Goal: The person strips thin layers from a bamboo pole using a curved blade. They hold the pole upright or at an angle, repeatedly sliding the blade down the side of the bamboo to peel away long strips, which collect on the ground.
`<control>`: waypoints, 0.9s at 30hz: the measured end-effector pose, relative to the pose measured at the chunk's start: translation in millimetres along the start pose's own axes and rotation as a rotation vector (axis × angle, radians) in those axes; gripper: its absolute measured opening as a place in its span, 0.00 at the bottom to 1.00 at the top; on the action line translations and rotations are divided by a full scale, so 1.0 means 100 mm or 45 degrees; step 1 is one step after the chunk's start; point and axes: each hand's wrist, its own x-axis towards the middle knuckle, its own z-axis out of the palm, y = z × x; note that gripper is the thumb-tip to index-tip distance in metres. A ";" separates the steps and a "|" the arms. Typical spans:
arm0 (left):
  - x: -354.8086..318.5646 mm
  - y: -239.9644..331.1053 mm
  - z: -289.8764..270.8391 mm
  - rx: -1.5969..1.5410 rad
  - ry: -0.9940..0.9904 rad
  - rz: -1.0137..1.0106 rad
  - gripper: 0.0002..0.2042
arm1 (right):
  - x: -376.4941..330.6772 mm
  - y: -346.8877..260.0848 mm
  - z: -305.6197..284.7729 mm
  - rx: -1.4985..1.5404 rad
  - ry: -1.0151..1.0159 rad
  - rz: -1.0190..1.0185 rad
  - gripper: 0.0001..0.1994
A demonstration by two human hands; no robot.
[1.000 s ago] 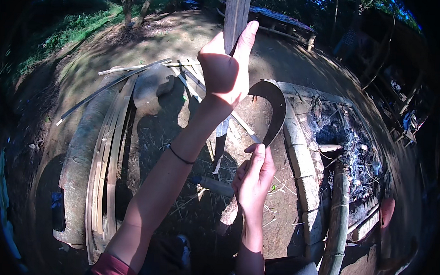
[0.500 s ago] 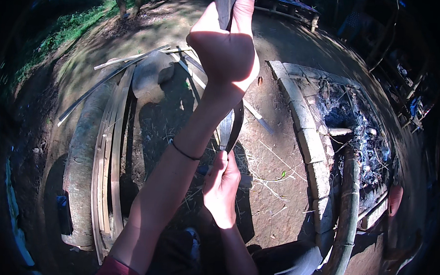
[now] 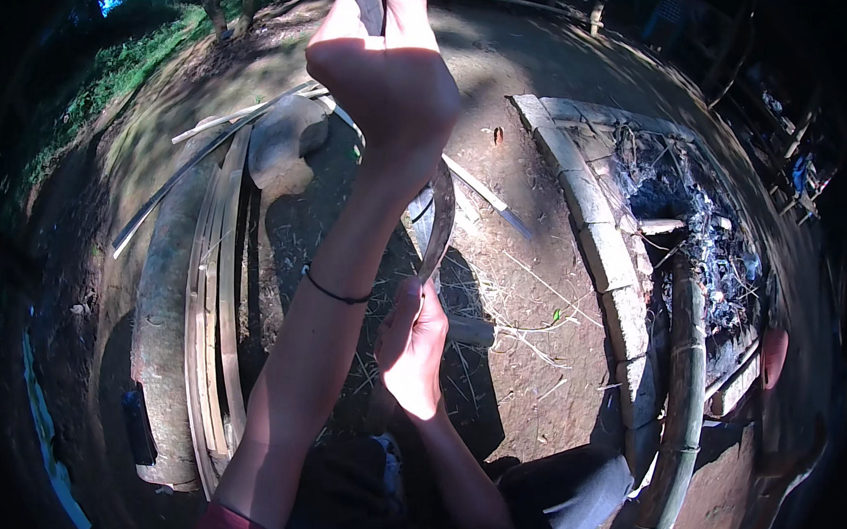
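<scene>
My left hand (image 3: 384, 83) is raised at the top of the view and closed around a flat dark strip (image 3: 367, 5), which looks like split bamboo; its fingertips run past the upper edge. Lower down, my right hand (image 3: 412, 349) pinches the bottom end of a curved brown strip (image 3: 442, 218). This seems to be the same piece, but my left wrist and forearm hide the stretch between. A pale grey surface (image 3: 420, 212) shows beside the curve; I cannot tell whether it belongs to the strip. Behind my right hand a short dark cylindrical piece (image 3: 473, 331) lies on the ground.
On the left lie a thick log (image 3: 160, 348), long split strips (image 3: 216, 303) and a stone (image 3: 285, 145). A block-edged fire pit (image 3: 591, 225) with ash is at right, a bamboo pole (image 3: 685, 389) reaching into it. Thin shavings (image 3: 524, 335) litter the ground.
My left hand has shifted left and slightly up. My right hand has moved slightly left, and the strip's lower part now bows out more to the right. The view has tilted a little.
</scene>
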 end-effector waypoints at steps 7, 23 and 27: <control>-0.14 0.00 0.08 0.044 0.014 -0.084 0.16 | 0.09 -0.32 -0.14 -0.187 0.066 -0.095 0.10; -0.16 0.11 0.21 0.138 0.068 -0.194 0.22 | 0.05 0.15 -0.29 -0.348 0.171 -0.083 0.13; -0.16 0.12 0.23 0.126 0.098 -0.246 0.27 | 0.06 0.88 -0.57 -0.436 0.207 0.215 0.17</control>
